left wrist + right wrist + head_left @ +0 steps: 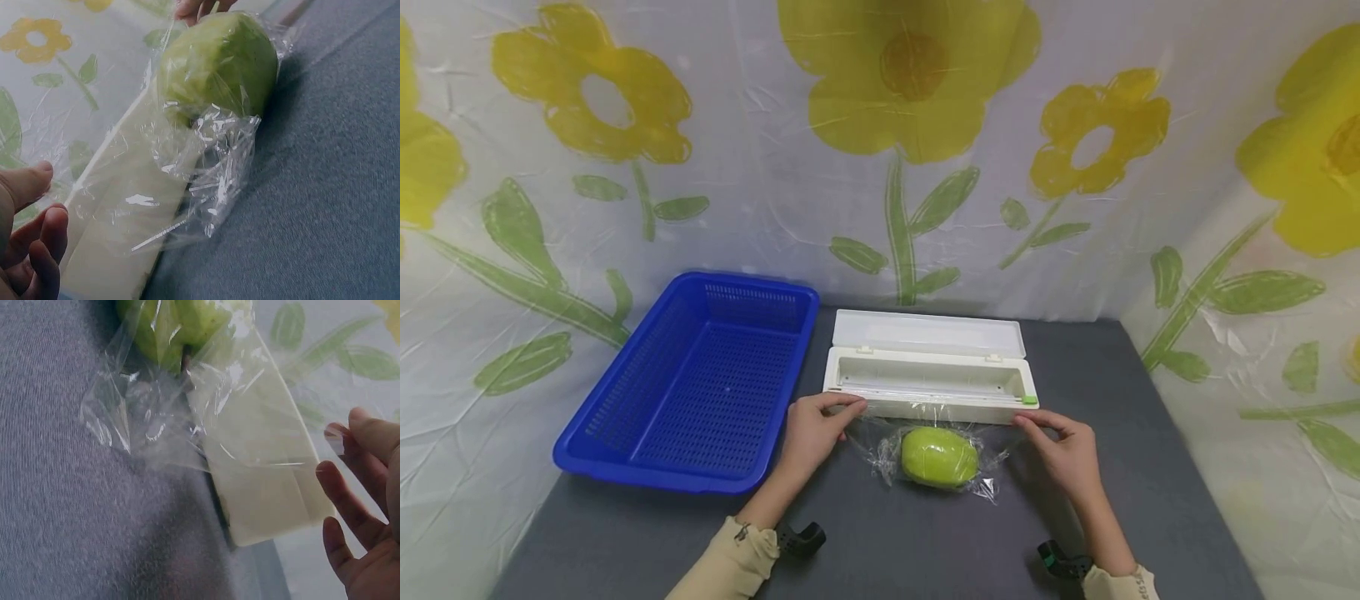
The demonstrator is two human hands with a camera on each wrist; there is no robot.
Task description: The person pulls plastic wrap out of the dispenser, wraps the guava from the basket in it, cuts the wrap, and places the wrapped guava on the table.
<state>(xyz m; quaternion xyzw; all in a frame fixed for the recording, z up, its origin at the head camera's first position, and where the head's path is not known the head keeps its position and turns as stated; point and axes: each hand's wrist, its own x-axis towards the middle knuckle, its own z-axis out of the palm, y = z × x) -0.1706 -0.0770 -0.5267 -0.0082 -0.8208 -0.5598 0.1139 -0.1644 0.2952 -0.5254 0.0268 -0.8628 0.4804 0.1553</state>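
A green fruit (pixel 939 457) lies on the table under clear plastic wrap (pixel 889 457), its kind hard to tell. Just behind it stands a long white wrap dispenser box (pixel 925 410), lid raised, with the film reaching from its front edge over the fruit. At the box's front left corner, my left hand (pixel 815 429) pinches the film's edge between thumb and fingers. My right hand (pixel 1067 454) does likewise at the front right corner; in the right wrist view the film (pixel 250 425) stretches toward its thumb and index fingertips.
A blue perforated basket (pixel 801 367) stands left of the box, close to my left hand. Behind the table hangs a flowered curtain (pixel 737 192), which also covers both sides. A green slider (pixel 1028 400) sits at the box's right end.
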